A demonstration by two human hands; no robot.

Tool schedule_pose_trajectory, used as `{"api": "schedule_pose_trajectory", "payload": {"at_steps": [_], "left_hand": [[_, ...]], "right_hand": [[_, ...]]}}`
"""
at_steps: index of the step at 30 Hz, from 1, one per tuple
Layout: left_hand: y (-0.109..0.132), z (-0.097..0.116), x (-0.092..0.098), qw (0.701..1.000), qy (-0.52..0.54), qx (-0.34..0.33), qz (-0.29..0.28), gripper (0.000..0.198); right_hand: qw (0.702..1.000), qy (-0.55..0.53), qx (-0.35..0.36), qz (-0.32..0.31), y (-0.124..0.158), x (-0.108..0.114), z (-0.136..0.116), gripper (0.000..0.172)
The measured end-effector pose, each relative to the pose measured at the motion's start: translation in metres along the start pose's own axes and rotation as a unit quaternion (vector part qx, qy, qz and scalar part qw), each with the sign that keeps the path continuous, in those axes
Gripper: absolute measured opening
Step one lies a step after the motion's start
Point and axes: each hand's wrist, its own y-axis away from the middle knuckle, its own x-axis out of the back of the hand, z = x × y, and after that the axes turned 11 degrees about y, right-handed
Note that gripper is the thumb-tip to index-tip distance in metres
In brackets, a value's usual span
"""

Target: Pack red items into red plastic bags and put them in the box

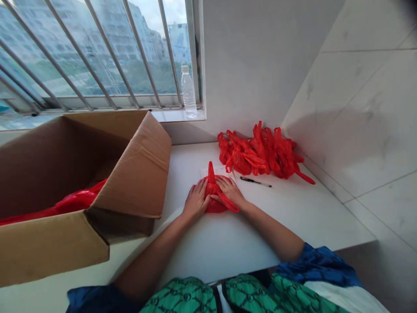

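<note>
A knotted red plastic bag [213, 189] lies on the white tabletop in front of me, one handle loop standing up and another trailing to the right. My left hand [196, 198] rests on the bag's left side, fingers stretched out and thumb near the knot. On the other side, my right hand [230, 190] lies flat over the bag with its fingers extended. What is inside the bag cannot be seen. Partly under the bag's far edge is a white sheet of paper [230, 174]. A black pen [256, 181] lies to the right of my right hand.
Several tied red plastic bags [260, 152] are piled against the wall at the back right. At left stands a large open cardboard box [137, 169] with red plastic [80, 198] inside. A clear bottle [189, 93] stands on the sill beside the barred window.
</note>
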Motion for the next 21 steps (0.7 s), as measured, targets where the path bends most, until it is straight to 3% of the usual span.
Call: {"api": "schedule_pose_trajectory", "payload": {"at_steps": [4, 7, 10, 13, 15, 17, 18, 21], "left_hand": [[-0.003, -0.003, 0.006, 0.992, 0.113, -0.025, 0.041, 0.045], [-0.004, 0.009, 0.019, 0.963, 0.254, -0.034, 0.085, 0.026], [0.005, 0.044, 0.043, 0.92, 0.381, -0.016, 0.091, 0.02], [0.026, 0.095, 0.075, 0.891, 0.452, -0.011, 0.031, 0.047], [0.042, 0.128, 0.096, 0.914, 0.405, -0.016, 0.002, 0.081], [0.056, 0.154, 0.114, 0.952, 0.306, -0.013, -0.014, 0.089], [0.062, 0.164, 0.122, 0.967, 0.254, -0.016, -0.028, 0.079], [0.08, 0.184, 0.151, 0.985, 0.148, -0.054, -0.068, 0.024]], "right_hand": [[0.994, -0.103, 0.005, 0.03, 0.001, 0.024, 0.0, 0.07], [0.976, -0.203, -0.008, 0.073, 0.005, 0.057, 0.001, 0.046], [0.962, -0.263, 0.002, 0.077, 0.013, 0.099, -0.001, 0.033], [0.935, -0.345, 0.037, 0.078, 0.026, 0.14, -0.009, 0.027], [0.923, -0.371, 0.058, 0.08, 0.036, 0.163, -0.02, 0.022], [0.92, -0.377, 0.069, 0.087, 0.046, 0.179, -0.032, 0.021], [0.918, -0.377, 0.077, 0.095, 0.051, 0.184, -0.038, 0.022], [0.896, -0.407, 0.129, 0.123, 0.064, 0.19, -0.053, 0.023]]}}
